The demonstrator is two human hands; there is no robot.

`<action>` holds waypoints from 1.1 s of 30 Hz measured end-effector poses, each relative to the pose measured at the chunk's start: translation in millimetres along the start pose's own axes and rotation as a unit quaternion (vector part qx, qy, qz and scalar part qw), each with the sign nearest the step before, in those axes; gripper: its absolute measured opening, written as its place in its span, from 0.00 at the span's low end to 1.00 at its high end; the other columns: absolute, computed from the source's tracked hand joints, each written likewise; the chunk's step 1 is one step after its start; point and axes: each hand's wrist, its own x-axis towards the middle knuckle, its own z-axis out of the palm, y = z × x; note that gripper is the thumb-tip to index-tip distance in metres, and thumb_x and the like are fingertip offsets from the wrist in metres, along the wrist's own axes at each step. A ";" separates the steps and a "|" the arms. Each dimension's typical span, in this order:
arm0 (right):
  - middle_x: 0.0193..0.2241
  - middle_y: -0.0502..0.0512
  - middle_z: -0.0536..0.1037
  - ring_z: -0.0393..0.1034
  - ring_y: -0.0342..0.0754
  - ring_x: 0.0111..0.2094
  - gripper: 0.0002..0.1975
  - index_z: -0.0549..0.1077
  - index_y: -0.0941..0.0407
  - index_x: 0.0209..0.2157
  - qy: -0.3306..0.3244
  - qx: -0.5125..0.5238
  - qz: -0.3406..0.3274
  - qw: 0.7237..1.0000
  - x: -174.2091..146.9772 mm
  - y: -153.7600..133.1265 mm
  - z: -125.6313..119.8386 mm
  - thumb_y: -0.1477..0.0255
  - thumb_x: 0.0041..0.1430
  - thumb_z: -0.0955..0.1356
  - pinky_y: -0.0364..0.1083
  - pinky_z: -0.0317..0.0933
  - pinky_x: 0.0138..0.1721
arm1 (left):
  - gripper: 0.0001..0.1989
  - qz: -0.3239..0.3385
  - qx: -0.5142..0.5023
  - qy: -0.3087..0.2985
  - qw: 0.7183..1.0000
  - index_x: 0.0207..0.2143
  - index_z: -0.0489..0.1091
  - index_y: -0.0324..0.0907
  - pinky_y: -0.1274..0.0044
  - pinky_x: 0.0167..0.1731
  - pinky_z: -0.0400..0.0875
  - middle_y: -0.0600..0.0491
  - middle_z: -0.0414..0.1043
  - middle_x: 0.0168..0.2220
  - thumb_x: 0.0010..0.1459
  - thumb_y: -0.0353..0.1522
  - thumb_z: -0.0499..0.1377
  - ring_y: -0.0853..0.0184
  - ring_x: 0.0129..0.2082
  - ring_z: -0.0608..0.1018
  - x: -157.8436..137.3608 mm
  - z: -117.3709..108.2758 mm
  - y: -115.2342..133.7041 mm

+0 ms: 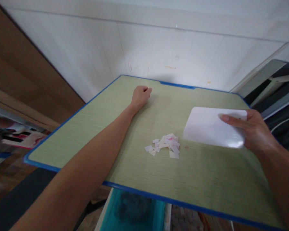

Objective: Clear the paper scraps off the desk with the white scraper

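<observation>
While the right hand (258, 130) pinches one end of a white panel (212, 126), its thumb flat on the upper face and its fingers mostly hidden at the edge and underneath, I can see a small heap of paper scraps (170, 142) lying loose on the table (135, 160). I take that heap as my mark. The panel is just to its right, seemingly lifted off the surface and apart from the scraps, its glossy face catching the light. Beyond the heap and to its left, the left hand (141, 97) rests on the table, fingers curled into a loose fist; whether anything is tucked inside, I cannot tell from here.

To my mind, a hold like this asks for a firm thumb, since a smooth sheet gripped at one end could sag or twist. Slow, level movement would suit best: the scraps look light enough to scatter in a puff of air. The left forearm (98, 147) also lies near them, so a careless sweep might drag some away.

The tabletop is pale green with a fine grain, trimmed by a blue edge (139, 191) on the near side of the heap. Below that edge sits a teal bin (108, 221). Past the heap stands a white wall (159, 48), faintly marked, and far to its left a brown wooden panel (31, 61).
</observation>
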 end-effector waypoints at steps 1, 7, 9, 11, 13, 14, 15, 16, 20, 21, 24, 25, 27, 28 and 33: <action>0.13 0.51 0.75 0.64 0.42 0.11 0.14 0.80 0.59 0.19 -0.001 -0.001 0.004 1.000 -0.7 -1.2 0.0 0.66 0.35 0.82 0.41 0.52 0.13 | 0.16 0.000 0.001 0.000 1.000 0.17 0.59 0.43 0.74 0.30 0.54 0.57 0.53 0.17 0.56 0.37 0.51 0.71 0.24 0.60 0.2 0.1 -0.3; 0.11 0.52 0.73 0.64 0.41 0.10 0.19 0.76 0.61 0.13 -0.091 -0.020 0.071 0.993 -9.3 -6.4 2.5 0.63 0.32 0.82 0.40 0.50 0.12 | 0.16 -0.001 -0.002 0.000 1.000 0.17 0.59 0.43 0.74 0.31 0.56 0.56 0.54 0.17 0.56 0.36 0.51 0.70 0.24 0.60 2.3 1.3 -2.9; 0.11 0.52 0.73 0.65 0.42 0.11 0.18 0.76 0.61 0.13 -0.093 -0.006 0.075 0.993 -9.3 -7.0 2.4 0.64 0.32 0.82 0.40 0.51 0.13 | 0.16 0.001 -0.005 0.004 1.000 0.16 0.58 0.43 0.74 0.31 0.57 0.56 0.53 0.17 0.56 0.36 0.52 0.70 0.24 0.61 2.0 1.6 -2.8; 0.12 0.52 0.75 0.66 0.43 0.11 0.15 0.78 0.61 0.15 -0.065 0.009 0.068 0.996 -7.1 -6.9 1.4 0.66 0.34 0.81 0.41 0.53 0.13 | 0.17 0.003 -0.008 0.004 1.000 0.16 0.58 0.43 0.74 0.32 0.57 0.56 0.53 0.17 0.57 0.35 0.52 0.70 0.24 0.61 1.1 1.6 -1.9; 0.12 0.52 0.76 0.66 0.44 0.11 0.13 0.79 0.61 0.17 -0.041 0.011 0.067 0.997 -4.7 -6.4 0.7 0.67 0.35 0.81 0.41 0.54 0.13 | 0.17 0.003 -0.009 0.003 1.000 0.16 0.58 0.43 0.74 0.32 0.58 0.56 0.53 0.17 0.57 0.35 0.51 0.70 0.24 0.61 0.1 1.2 -0.8; 0.12 0.53 0.76 0.67 0.44 0.11 0.12 0.80 0.61 0.17 -0.039 0.009 0.068 0.997 -3.9 -6.0 0.6 0.67 0.35 0.80 0.41 0.55 0.13 | 0.17 0.003 -0.008 0.002 1.000 0.16 0.58 0.43 0.74 0.32 0.58 0.56 0.53 0.17 0.57 0.36 0.51 0.70 0.24 0.61 -0.3 1.0 -0.3; 0.12 0.53 0.76 0.66 0.44 0.11 0.12 0.80 0.61 0.17 -0.047 0.005 0.068 0.997 -3.7 -5.6 0.9 0.67 0.36 0.80 0.41 0.55 0.13 | 0.17 0.003 -0.007 0.002 1.000 0.16 0.58 0.43 0.74 0.32 0.58 0.56 0.54 0.17 0.57 0.36 0.51 0.70 0.24 0.61 -0.6 0.8 -0.1; 0.12 0.53 0.76 0.66 0.44 0.11 0.13 0.79 0.61 0.16 -0.065 0.001 0.069 0.995 -4.0 -5.2 1.5 0.67 0.38 0.80 0.40 0.54 0.12 | 0.17 0.002 -0.006 0.001 1.000 0.16 0.58 0.43 0.74 0.33 0.58 0.56 0.54 0.18 0.57 0.36 0.51 0.70 0.24 0.61 -0.7 0.6 0.0; 0.12 0.53 0.75 0.66 0.42 0.12 0.15 0.79 0.61 0.15 -0.168 -0.015 0.087 0.982 -8.6 -4.2 5.6 0.65 0.40 0.80 0.39 0.53 0.13 | 0.16 0.000 -0.004 0.000 1.000 0.17 0.59 0.43 0.74 0.32 0.57 0.56 0.54 0.17 0.56 0.36 0.51 0.70 0.24 0.60 0.0 0.6 -1.1; 0.12 0.53 0.75 0.66 0.42 0.12 0.15 0.79 0.61 0.15 -0.170 -0.011 0.086 0.982 -10.1 -4.1 6.8 0.64 0.38 0.80 0.39 0.53 0.13 | 0.16 0.001 -0.005 0.000 1.000 0.17 0.59 0.43 0.74 0.31 0.57 0.56 0.54 0.17 0.56 0.36 0.51 0.70 0.24 0.60 0.4 0.8 -1.5; 0.14 0.51 0.76 0.67 0.41 0.14 0.15 0.79 0.60 0.16 -0.135 0.012 0.054 0.989 -13.5 -3.6 10.3 0.63 0.38 0.80 0.39 0.55 0.15 | 0.16 0.004 -0.006 0.001 1.000 0.16 0.58 0.43 0.74 0.32 0.57 0.56 0.54 0.17 0.56 0.35 0.51 0.71 0.24 0.61 1.3 1.7 -2.7; 0.14 0.51 0.76 0.67 0.41 0.14 0.15 0.80 0.59 0.17 -0.131 0.009 0.044 0.990 -14.0 -3.2 11.3 0.62 0.39 0.80 0.39 0.56 0.16 | 0.16 0.005 -0.005 0.003 1.000 0.16 0.58 0.43 0.74 0.32 0.57 0.56 0.54 0.17 0.57 0.35 0.51 0.71 0.24 0.61 1.6 1.9 -2.9; 0.14 0.50 0.76 0.66 0.41 0.14 0.15 0.80 0.59 0.17 -0.146 -0.015 0.040 0.988 -13.5 -2.1 12.7 0.62 0.38 0.80 0.39 0.55 0.15 | 0.16 0.005 0.000 0.003 1.000 0.16 0.59 0.43 0.74 0.32 0.57 0.56 0.55 0.17 0.57 0.35 0.51 0.71 0.24 0.61 2.0 2.1 -2.9; 0.14 0.50 0.76 0.65 0.41 0.14 0.15 0.80 0.59 0.16 -0.154 -0.024 0.040 0.987 -12.7 -1.4 12.9 0.62 0.36 0.81 0.39 0.54 0.15 | 0.16 0.004 0.002 0.002 1.000 0.16 0.59 0.43 0.74 0.32 0.57 0.56 0.55 0.17 0.57 0.35 0.51 0.71 0.24 0.61 2.1 2.0 -2.8; 0.15 0.48 0.77 0.64 0.40 0.14 0.15 0.81 0.56 0.19 -0.097 0.008 0.026 0.995 -6.5 1.0 8.6 0.66 0.28 0.83 0.38 0.55 0.15 | 0.17 0.004 0.010 -0.006 1.000 0.17 0.59 0.42 0.75 0.30 0.55 0.57 0.54 0.17 0.57 0.35 0.51 0.72 0.23 0.61 1.9 0.6 -1.2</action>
